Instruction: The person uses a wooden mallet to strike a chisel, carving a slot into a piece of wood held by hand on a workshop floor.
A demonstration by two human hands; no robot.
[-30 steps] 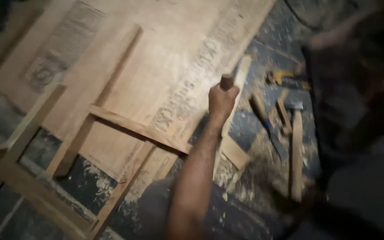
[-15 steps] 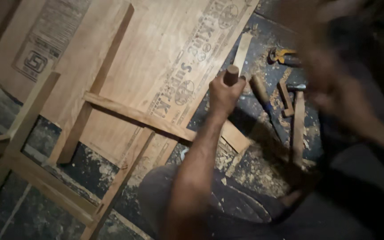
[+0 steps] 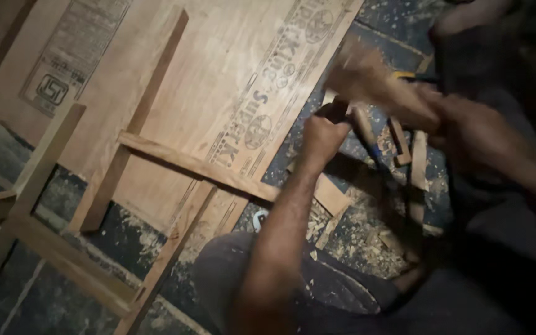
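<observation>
The person crouches over the floor (image 3: pixel 7 155), which is dark and littered with wood chips (image 3: pixel 367 239) and sawdust. The left hand (image 3: pixel 322 138) is closed in a fist around a short wooden-handled tool, probably a chisel (image 3: pixel 336 111), held upright with its top poking out above the knuckles, right at the edge of a large plywood sheet (image 3: pixel 218 74) that lies flat on the floor. The right hand (image 3: pixel 367 77) is raised just above and to the right of it, a pale blur; it seems clenched around something, perhaps a hammer, but the blur hides what, and I cannot tell for sure. A frame of thin wooden slats (image 3: pixel 187 162) lies across the plywood and runs off toward the lower left. Past the left hand a few tools (image 3: pixel 404 142) lie among the chips, one with a blue band on its handle. The chisel looks light and stiff, its handle smooth enough to slip in a dusty palm, so a full wrap low on the handle, as the left hand has it, seems the sound place to hold, with the fingers kept clear of the top. The slats look light and could split near their ends.
</observation>
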